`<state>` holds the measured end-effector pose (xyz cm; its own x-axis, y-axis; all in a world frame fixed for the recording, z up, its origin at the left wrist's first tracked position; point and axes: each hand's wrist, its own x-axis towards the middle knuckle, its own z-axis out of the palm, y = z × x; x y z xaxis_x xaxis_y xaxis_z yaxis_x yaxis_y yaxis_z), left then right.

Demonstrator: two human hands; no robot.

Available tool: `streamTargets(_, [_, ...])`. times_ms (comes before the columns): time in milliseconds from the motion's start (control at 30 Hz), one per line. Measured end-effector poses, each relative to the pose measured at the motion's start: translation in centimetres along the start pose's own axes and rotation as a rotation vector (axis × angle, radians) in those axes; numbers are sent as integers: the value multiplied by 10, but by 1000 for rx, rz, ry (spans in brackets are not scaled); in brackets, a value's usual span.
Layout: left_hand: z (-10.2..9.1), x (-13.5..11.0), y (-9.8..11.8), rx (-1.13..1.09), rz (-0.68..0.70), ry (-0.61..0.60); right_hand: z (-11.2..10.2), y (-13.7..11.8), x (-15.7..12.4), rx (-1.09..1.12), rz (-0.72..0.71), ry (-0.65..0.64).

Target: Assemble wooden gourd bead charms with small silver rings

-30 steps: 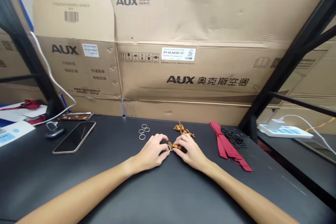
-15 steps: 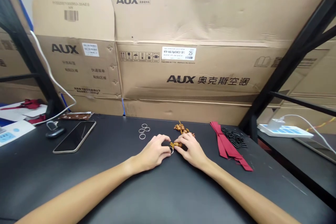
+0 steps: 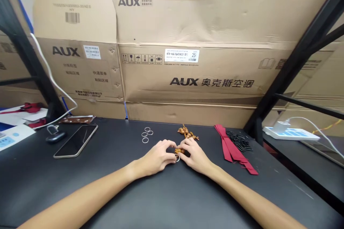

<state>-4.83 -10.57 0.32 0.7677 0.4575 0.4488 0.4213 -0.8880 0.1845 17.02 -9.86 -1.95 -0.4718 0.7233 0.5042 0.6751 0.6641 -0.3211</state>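
My left hand (image 3: pixel 157 157) and my right hand (image 3: pixel 195 154) meet at the middle of the black table (image 3: pixel 161 200). Their fingers pinch together on a small brown wooden charm (image 3: pixel 178 150) with a metal key ring (image 3: pixel 177 157) at its lower end. My left fingertips are on the ring, my right ones on the charm. More brown charms (image 3: pixel 187 133) lie in a small pile just behind my right hand. Three loose metal rings (image 3: pixel 146 134) lie behind my left hand.
Red ribbons (image 3: pixel 231 148) and a heap of black rings (image 3: pixel 240 140) lie to the right. A phone (image 3: pixel 76 140) and a black key fob (image 3: pixel 55 136) lie at the left. Large AUX cartons (image 3: pixel 188 57) wall the back. A black shelf post (image 3: pixel 290 64) slants at the right.
Both hands have stayed in place, with only small shifts of the fingers around the charm and ring. The ring now shows a little lower between the hands.
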Motion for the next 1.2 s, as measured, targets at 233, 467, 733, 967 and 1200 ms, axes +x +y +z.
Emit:
streamTargets(233, [-5, 1, 2, -29, 26, -42, 0, -1, -1, -15, -4, -14])
streamTargets(467, [4, -1, -6, 29, -159, 107, -3, 4, 0, -80, 111, 161])
streamTargets(733, [5, -1, -7, 98, -186, 39, -2, -2, 0, -66, -11, -30])
streamTargets(967, [16, -6, -20, 141, -337, -13, 4, 5, -1, -111, 18, -102])
streamTargets(1200, [10, -3, -13, 140, -326, 2, 4, 7, -2, -104, 46, -134])
